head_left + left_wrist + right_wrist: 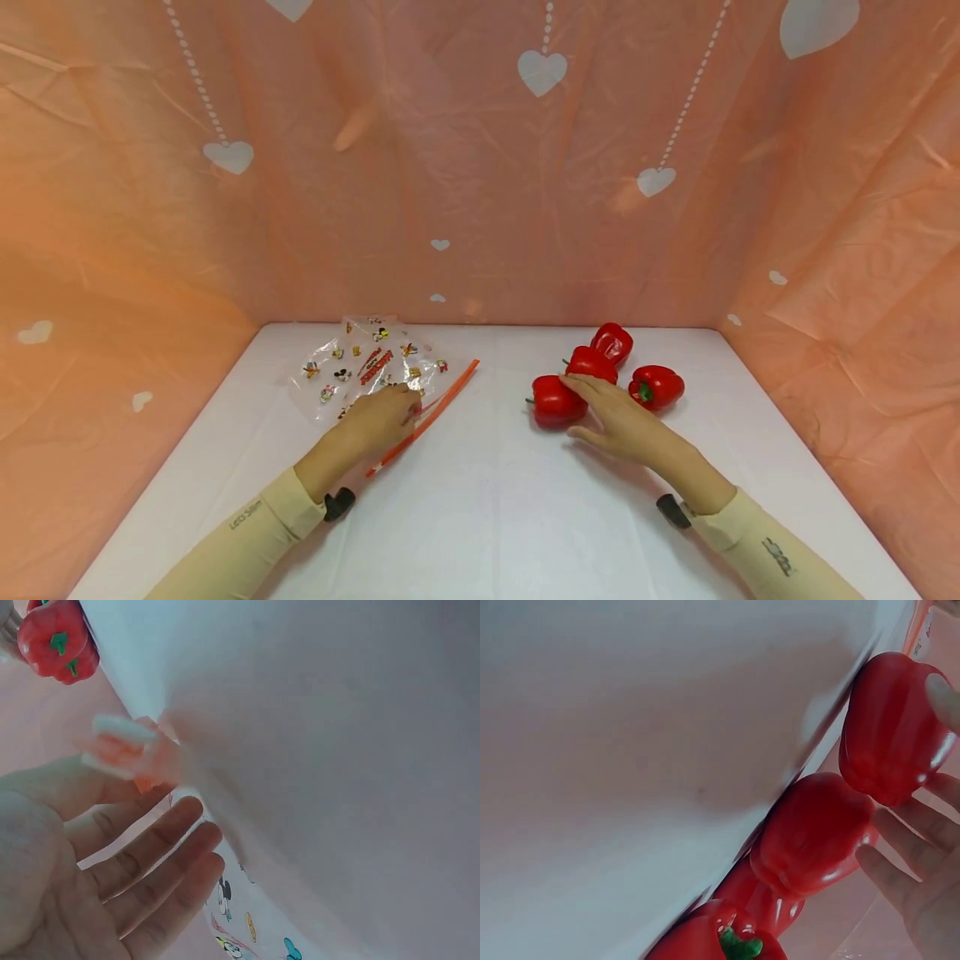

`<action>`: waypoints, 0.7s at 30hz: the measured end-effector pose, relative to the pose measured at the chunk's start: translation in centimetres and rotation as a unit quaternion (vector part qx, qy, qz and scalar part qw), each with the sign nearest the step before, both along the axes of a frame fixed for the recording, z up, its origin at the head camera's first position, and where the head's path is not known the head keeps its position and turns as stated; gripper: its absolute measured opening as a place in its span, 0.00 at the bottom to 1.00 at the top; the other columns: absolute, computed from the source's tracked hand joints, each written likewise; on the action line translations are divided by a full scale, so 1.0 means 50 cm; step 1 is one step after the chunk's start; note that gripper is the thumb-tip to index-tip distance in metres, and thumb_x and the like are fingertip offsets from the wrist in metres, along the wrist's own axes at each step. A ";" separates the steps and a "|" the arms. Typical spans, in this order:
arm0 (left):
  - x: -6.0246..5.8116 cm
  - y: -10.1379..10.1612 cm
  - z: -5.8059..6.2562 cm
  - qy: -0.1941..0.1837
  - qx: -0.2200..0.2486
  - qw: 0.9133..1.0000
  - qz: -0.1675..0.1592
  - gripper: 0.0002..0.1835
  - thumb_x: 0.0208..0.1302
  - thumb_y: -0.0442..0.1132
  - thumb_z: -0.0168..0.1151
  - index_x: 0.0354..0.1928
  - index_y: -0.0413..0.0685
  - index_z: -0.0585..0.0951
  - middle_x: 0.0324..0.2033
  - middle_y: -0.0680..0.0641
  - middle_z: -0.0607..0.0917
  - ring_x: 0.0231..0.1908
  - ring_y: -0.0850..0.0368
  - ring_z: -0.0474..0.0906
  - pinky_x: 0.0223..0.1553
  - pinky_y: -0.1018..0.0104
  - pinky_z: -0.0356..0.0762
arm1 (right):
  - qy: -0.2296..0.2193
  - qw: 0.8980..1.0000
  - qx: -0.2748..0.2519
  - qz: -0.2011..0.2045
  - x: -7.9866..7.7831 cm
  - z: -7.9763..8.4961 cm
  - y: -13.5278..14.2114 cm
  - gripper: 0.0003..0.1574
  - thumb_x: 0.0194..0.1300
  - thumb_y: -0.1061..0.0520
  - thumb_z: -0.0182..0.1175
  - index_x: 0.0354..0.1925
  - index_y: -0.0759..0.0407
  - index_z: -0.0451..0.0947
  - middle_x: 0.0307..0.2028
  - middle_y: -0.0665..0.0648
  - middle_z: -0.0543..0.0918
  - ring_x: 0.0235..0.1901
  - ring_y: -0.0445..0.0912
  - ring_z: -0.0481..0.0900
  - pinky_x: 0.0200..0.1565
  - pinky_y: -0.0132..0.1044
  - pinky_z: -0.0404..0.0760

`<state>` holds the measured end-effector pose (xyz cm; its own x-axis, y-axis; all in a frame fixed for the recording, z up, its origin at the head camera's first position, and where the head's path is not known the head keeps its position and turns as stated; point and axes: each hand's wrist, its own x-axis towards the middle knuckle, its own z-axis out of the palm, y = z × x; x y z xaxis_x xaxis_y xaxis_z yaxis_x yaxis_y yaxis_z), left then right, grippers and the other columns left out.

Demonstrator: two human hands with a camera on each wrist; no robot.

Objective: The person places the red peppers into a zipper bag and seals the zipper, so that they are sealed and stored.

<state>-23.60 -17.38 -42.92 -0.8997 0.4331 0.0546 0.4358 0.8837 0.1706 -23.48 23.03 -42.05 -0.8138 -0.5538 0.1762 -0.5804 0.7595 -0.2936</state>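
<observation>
On the left of the table lies a clear zip bag [367, 358] printed with small cartoon figures, its orange zip strip [442, 408] slanting along the near right side. My left hand [382, 419] is at this strip, thumb and index finger pinching the orange edge [146, 782] while the other fingers extend loosely. To the right, my right hand [626, 421] reaches over the nearest red bell pepper [555, 404], fingers extended and thumb apart. In the right wrist view the thumb overlaps this bell pepper [892, 727], and fingertips are right at a second bell pepper [810, 832].
Behind sits a further red bell pepper [613, 342], and another [657, 387] with its green stem showing lies to the right. The white table [480, 517] is enclosed by orange cloth [480, 183] with white hearts at the back and sides.
</observation>
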 end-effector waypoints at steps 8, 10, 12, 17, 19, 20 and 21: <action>-0.001 0.003 0.013 -0.035 0.054 0.998 0.024 0.05 0.68 0.32 0.70 0.44 0.47 0.87 0.32 0.53 0.84 0.33 0.57 0.78 0.34 0.58 0.79 | -0.019 1.000 -0.015 -0.008 -0.005 0.002 -0.012 0.50 0.65 0.55 0.78 0.79 0.58 0.66 0.73 0.66 0.73 0.73 0.65 0.69 0.64 0.62 0.79; -0.001 0.004 0.018 -0.038 0.064 0.997 0.027 0.04 0.70 0.33 0.70 0.44 0.47 0.87 0.32 0.54 0.84 0.33 0.59 0.78 0.35 0.59 0.79 | -0.025 0.999 -0.021 -0.008 -0.005 0.003 -0.014 0.49 0.65 0.57 0.77 0.78 0.57 0.67 0.72 0.66 0.73 0.73 0.65 0.69 0.64 0.62 0.79; -0.001 0.006 0.023 -0.038 0.067 0.997 0.027 0.04 0.71 0.35 0.71 0.45 0.48 0.87 0.32 0.54 0.84 0.33 0.59 0.78 0.36 0.60 0.79 | -0.026 0.999 -0.025 -0.006 -0.005 0.005 -0.016 0.48 0.66 0.57 0.77 0.78 0.56 0.68 0.72 0.66 0.74 0.72 0.65 0.70 0.63 0.62 0.79; -0.004 0.010 0.034 -0.033 0.072 0.996 0.030 0.03 0.72 0.37 0.71 0.43 0.50 0.86 0.31 0.56 0.84 0.31 0.61 0.77 0.34 0.60 0.78 | -0.029 0.999 -0.030 -0.015 -0.005 0.009 -0.022 0.47 0.66 0.57 0.77 0.78 0.56 0.69 0.71 0.66 0.76 0.72 0.65 0.71 0.63 0.62 0.80; -0.006 0.012 0.037 -0.031 0.077 0.996 0.032 0.03 0.71 0.38 0.72 0.41 0.51 0.85 0.30 0.57 0.83 0.30 0.61 0.77 0.33 0.60 0.77 | -0.042 0.998 -0.035 -0.029 -0.006 0.010 -0.025 0.49 0.65 0.56 0.77 0.78 0.57 0.67 0.71 0.67 0.76 0.71 0.66 0.72 0.63 0.62 0.80; -0.006 0.014 0.039 -0.030 0.080 0.996 0.034 0.03 0.71 0.38 0.72 0.40 0.52 0.85 0.29 0.57 0.83 0.30 0.61 0.77 0.33 0.60 0.76 | -0.049 0.997 -0.038 -0.037 -0.007 0.010 -0.027 0.49 0.65 0.56 0.77 0.78 0.58 0.67 0.71 0.67 0.76 0.71 0.66 0.73 0.63 0.62 0.80; -0.007 0.015 0.040 -0.029 0.083 0.996 0.036 0.04 0.71 0.38 0.72 0.39 0.52 0.84 0.29 0.57 0.83 0.30 0.61 0.77 0.32 0.60 0.76 | -0.057 0.996 -0.041 -0.046 -0.007 0.011 -0.029 0.50 0.65 0.55 0.78 0.79 0.59 0.66 0.71 0.68 0.76 0.70 0.66 0.74 0.62 0.61 0.81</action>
